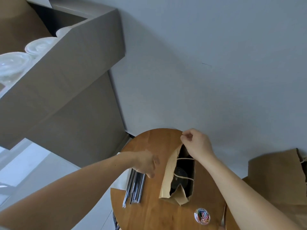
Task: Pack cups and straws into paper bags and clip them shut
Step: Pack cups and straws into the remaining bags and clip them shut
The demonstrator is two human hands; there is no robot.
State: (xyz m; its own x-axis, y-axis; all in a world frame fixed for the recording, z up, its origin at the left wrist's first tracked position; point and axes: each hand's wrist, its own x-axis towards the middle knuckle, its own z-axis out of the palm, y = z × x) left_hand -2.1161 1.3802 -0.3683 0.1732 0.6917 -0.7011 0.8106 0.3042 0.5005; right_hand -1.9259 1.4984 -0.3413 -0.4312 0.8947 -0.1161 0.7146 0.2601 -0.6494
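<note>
Right hand (196, 143): thumb and forefinger pressed together, pinching the far rim of the open paper bag (167, 178) at its upper corner. The remaining fingers (188, 136) are curled in beside them. Whether a twine handle is caught in the pinch cannot be told. The wrist is bent over the bag mouth, and the forearm runs back toward the near-right edge of the desk (149, 213).

Left hand (146, 161): fingers (152, 174) point downward, loosely curled, with the tips at the far ends of the straws (135, 186). The hand is blurred. Whether it grips a straw or only touches the bundle cannot be told. The forearm comes in from the near left.

The paper bag stands at the centre of the desk with its mouth open, and two twine handles cross the opening. A dark round object sits inside; it cannot be identified. The straws lie in a bundle along the left edge of the desk, just beside the bag but apart from it.

A round clear tub of coloured paper clips (202, 216) sits near the near-right edge, apart from the bag.

Further brown bags (279, 176) stand off the right edge, cut off by the frame. A cardboard box (66, 67) at the upper left holds clear cups (11, 63), seen only in part.
</note>
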